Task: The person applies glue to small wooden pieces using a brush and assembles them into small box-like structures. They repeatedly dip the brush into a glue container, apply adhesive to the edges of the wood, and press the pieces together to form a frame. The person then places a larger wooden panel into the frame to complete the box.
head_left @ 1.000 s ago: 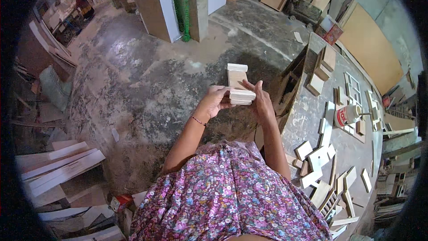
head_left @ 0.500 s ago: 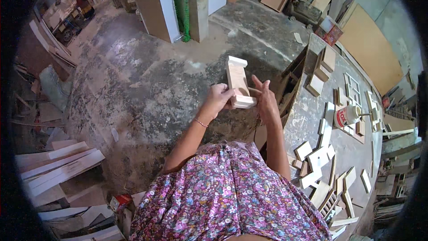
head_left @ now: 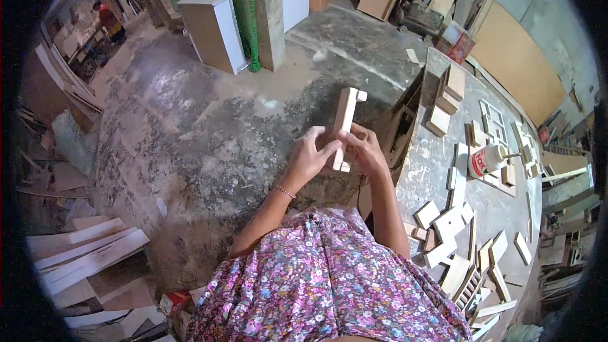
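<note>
A small pale wooden assembly (head_left: pixel 345 111), a board with short blocks sticking out at its two ends, is held upright on its edge in front of my body. My left hand (head_left: pixel 310 156) grips it from the left, thumb against its near edge and fingers partly hidden behind it. From the right, my right hand (head_left: pixel 368 154) closes round it, with thumb and forefinger pressed on the edge near the middle. The board's broad face is mostly turned out of sight.
At right stands a worktable (head_left: pixel 411 177) with several wood pieces (head_left: pixel 446 223), stacked blocks (head_left: pixel 446 98) and a white-and-red glue pot (head_left: pixel 486 161) holding a brush. Boards (head_left: pixel 95 250) lie at lower left. A cabinet (head_left: pixel 212 31) and a pillar (head_left: pixel 269 19) stand ahead; a person (head_left: pixel 111 22) is far left.
The wooden assembly has turned from showing its broad face to standing on edge. My right hand has moved from beside it to gripping its edge. The view has shifted slightly.
</note>
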### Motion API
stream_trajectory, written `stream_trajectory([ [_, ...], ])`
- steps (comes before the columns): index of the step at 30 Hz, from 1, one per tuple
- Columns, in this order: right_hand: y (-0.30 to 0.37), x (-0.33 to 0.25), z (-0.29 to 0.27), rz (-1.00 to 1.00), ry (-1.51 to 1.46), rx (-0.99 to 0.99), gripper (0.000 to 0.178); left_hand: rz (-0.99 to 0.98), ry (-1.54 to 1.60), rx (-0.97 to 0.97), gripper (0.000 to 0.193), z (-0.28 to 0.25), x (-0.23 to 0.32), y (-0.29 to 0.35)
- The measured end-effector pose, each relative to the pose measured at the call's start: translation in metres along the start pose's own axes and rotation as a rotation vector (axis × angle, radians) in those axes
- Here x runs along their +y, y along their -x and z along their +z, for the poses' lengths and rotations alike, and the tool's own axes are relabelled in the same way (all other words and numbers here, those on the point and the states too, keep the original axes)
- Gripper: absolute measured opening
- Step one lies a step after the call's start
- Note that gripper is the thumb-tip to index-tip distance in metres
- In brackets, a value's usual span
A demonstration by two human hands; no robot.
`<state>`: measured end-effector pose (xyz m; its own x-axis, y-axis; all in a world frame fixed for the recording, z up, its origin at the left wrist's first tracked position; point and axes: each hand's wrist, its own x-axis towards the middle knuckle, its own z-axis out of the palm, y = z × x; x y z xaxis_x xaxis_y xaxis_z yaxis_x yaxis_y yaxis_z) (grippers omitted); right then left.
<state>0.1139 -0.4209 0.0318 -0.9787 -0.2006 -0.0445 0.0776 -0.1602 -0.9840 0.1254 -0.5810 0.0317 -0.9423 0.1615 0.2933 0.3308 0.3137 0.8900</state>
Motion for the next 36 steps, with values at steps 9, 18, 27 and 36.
stream_trajectory([
  [9, 0.008, 0.005, 0.003, 0.025, -0.106, -0.279, 0.041, -0.234, 0.638, -0.006, 0.028, -0.006, -0.019, -0.009],
  [18, 0.006, 0.005, 0.012, 0.022, -0.019, -0.088, 0.031, -0.345, 0.723, 0.152, 0.020, -0.018, -0.022, -0.010],
  [27, 0.002, 0.012, 0.016, -0.090, 0.232, -0.040, 0.048, -0.353, 0.730, 0.152, 0.019, -0.022, -0.018, -0.008],
  [36, 0.010, 0.015, 0.051, -0.278, 0.863, 0.212, 0.097, -0.363, 0.785, 0.160, 0.018, -0.014, -0.011, -0.007],
])
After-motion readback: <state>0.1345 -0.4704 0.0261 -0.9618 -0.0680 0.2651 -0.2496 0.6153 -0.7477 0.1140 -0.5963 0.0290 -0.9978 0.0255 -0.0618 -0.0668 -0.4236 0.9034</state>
